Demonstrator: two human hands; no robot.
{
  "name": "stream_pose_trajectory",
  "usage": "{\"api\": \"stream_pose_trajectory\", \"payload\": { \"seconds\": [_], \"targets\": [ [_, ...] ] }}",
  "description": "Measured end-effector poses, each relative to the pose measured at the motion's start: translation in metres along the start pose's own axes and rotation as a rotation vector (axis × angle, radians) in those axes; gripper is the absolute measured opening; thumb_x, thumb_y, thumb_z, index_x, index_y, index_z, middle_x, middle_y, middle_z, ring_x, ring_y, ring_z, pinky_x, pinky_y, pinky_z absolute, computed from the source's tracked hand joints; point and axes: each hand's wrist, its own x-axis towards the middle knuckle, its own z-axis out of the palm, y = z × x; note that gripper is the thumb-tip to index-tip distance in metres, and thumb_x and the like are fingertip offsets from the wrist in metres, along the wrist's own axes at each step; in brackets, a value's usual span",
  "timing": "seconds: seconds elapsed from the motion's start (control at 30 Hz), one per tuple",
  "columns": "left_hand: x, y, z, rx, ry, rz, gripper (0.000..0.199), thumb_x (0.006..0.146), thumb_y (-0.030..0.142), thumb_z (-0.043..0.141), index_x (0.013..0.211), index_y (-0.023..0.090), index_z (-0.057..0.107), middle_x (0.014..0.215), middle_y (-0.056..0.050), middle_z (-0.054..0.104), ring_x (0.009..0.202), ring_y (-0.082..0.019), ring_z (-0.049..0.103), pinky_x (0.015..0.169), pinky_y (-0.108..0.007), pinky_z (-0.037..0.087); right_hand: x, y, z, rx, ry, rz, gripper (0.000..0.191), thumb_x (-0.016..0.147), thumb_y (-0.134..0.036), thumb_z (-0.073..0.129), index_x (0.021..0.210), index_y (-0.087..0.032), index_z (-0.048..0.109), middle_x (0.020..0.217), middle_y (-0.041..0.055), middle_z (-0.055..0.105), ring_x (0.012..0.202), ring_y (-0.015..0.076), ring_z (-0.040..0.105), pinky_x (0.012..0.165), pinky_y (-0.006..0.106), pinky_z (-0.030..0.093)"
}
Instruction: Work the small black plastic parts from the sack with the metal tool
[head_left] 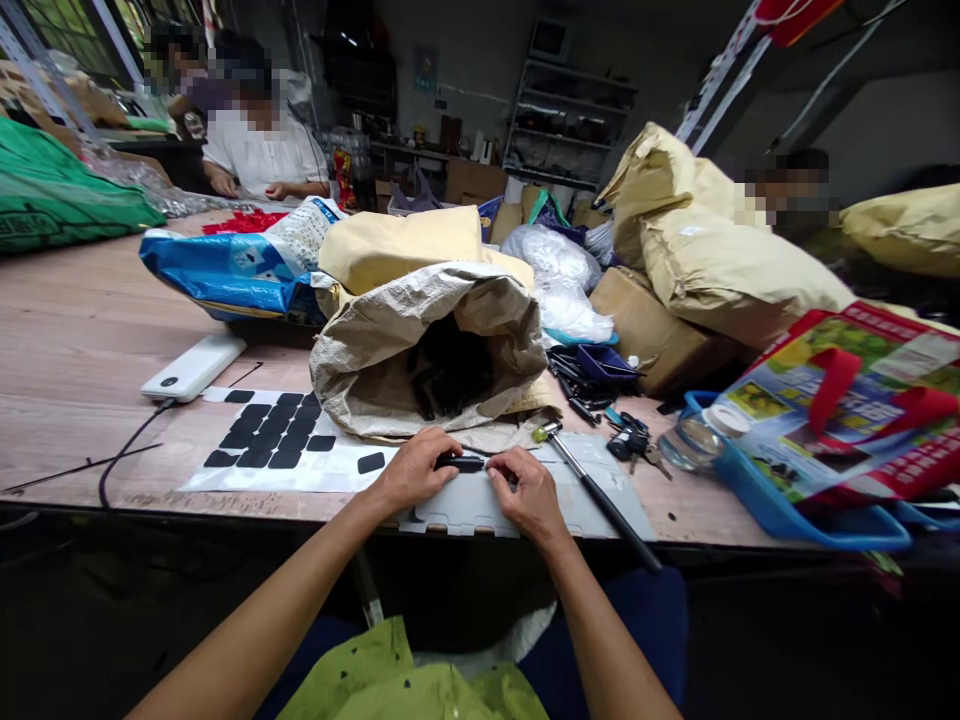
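Between my hands lies a small black elongated part (466, 464), just above a grey mat (450, 505) at the table's front edge. My left hand (414, 470) grips its left end with thumb and fingers. At the part's right end, my right hand (526, 490) has its fingers pinched together; whatever they hold is too small to make out. A hammer (592, 485) with a black handle rests just right of my right hand. Left of my left hand, black rounded stickers (270, 430) sit on a white sheet (349, 445). Behind both hands, a paper sack (360, 350) gapes open with dark items inside.
A white power bank (193, 368) with a cable lies at left. Black parts (577, 385), keys (654, 458) and a blue basket (780, 515) holding a bottle (701, 435) and a red bag (862, 400) are at right. Other people sit across the table.
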Motion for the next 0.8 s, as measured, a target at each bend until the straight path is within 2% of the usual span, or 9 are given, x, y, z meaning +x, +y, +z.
{"api": "stream_pose_trajectory", "payload": {
  "seconds": [0.2,0.33,0.4,0.47,0.5,0.57,0.67,0.73,0.8],
  "targets": [
    [0.004,-0.001,0.008,0.031,0.069,-0.008,0.016,0.08,0.025,0.076,0.095,0.019,0.071,0.091,-0.004,0.066,0.093,-0.023,0.057,0.084,-0.035,0.044,-0.001,-0.002,0.002,0.017,0.007,-0.009,0.011,0.089,-0.021,0.057,0.088,-0.023,0.068,0.08,0.0023,0.063,0.082,0.0185,0.06,0.076,0.03,0.046],
    [0.003,-0.003,0.009,0.019,0.074,-0.024,0.015,0.081,0.025,0.076,0.095,0.02,0.071,0.092,-0.004,0.066,0.093,-0.022,0.057,0.083,-0.034,0.044,0.001,0.009,-0.011,-0.022,0.134,-0.018,0.014,0.09,-0.022,0.055,0.093,-0.022,0.069,0.088,0.005,0.066,0.086,0.0204,0.06,0.082,0.034,0.047],
    [0.003,-0.004,0.008,0.005,0.067,-0.031,0.016,0.081,0.026,0.077,0.094,0.02,0.071,0.091,-0.004,0.067,0.093,-0.022,0.057,0.082,-0.034,0.044,0.003,0.021,-0.026,-0.145,0.264,0.054,0.017,0.09,-0.025,0.055,0.097,-0.021,0.071,0.095,0.0071,0.067,0.092,0.0228,0.059,0.087,0.036,0.045],
    [0.003,-0.003,0.007,-0.007,0.061,-0.038,0.016,0.08,0.026,0.077,0.094,0.02,0.071,0.091,-0.004,0.066,0.093,-0.022,0.057,0.082,-0.033,0.044,0.004,0.035,-0.043,-0.346,0.368,0.24,0.021,0.088,-0.028,0.059,0.102,-0.021,0.073,0.1,0.0089,0.066,0.095,0.0252,0.057,0.089,0.039,0.043],
    [0.004,-0.003,0.006,-0.012,0.059,-0.044,0.016,0.079,0.026,0.078,0.093,0.021,0.071,0.091,-0.003,0.066,0.093,-0.022,0.058,0.082,-0.033,0.044,0.004,0.042,-0.05,-0.446,0.344,0.346,0.027,0.086,-0.032,0.064,0.109,-0.022,0.072,0.103,0.0094,0.065,0.097,0.0263,0.056,0.087,0.039,0.042],
    [0.004,-0.001,0.005,-0.017,0.058,-0.057,0.016,0.08,0.027,0.077,0.093,0.021,0.071,0.09,-0.003,0.066,0.092,-0.023,0.058,0.081,-0.033,0.044,0.002,0.053,-0.061,-0.56,0.182,0.471,0.035,0.086,-0.039,0.066,0.117,-0.023,0.071,0.106,0.0092,0.063,0.097,0.0264,0.055,0.085,0.037,0.041],
    [0.004,-0.001,0.005,-0.02,0.055,-0.064,0.015,0.08,0.027,0.077,0.094,0.022,0.072,0.09,-0.003,0.066,0.092,-0.022,0.058,0.081,-0.032,0.044,-0.004,0.059,-0.068,-0.585,-0.018,0.484,0.028,0.095,-0.036,0.057,0.115,-0.021,0.07,0.105,0.0083,0.064,0.098,0.0233,0.057,0.083,0.034,0.04],
    [0.004,-0.001,0.005,-0.016,0.052,-0.06,0.016,0.079,0.026,0.078,0.094,0.022,0.073,0.089,-0.003,0.066,0.092,-0.022,0.058,0.081,-0.032,0.043,-0.009,0.056,-0.067,-0.592,0.015,0.472,0.024,0.097,-0.03,0.052,0.109,-0.018,0.07,0.104,0.0087,0.064,0.097,0.0222,0.058,0.083,0.033,0.041],
    [0.004,-0.001,0.005,-0.009,0.051,-0.059,0.017,0.078,0.026,0.079,0.093,0.022,0.073,0.089,-0.003,0.066,0.092,-0.022,0.058,0.08,-0.032,0.043,-0.015,0.046,-0.063,-0.56,0.127,0.449,0.023,0.097,-0.029,0.052,0.107,-0.018,0.068,0.105,0.0094,0.064,0.095,0.0219,0.058,0.082,0.033,0.043]
  ]
}}
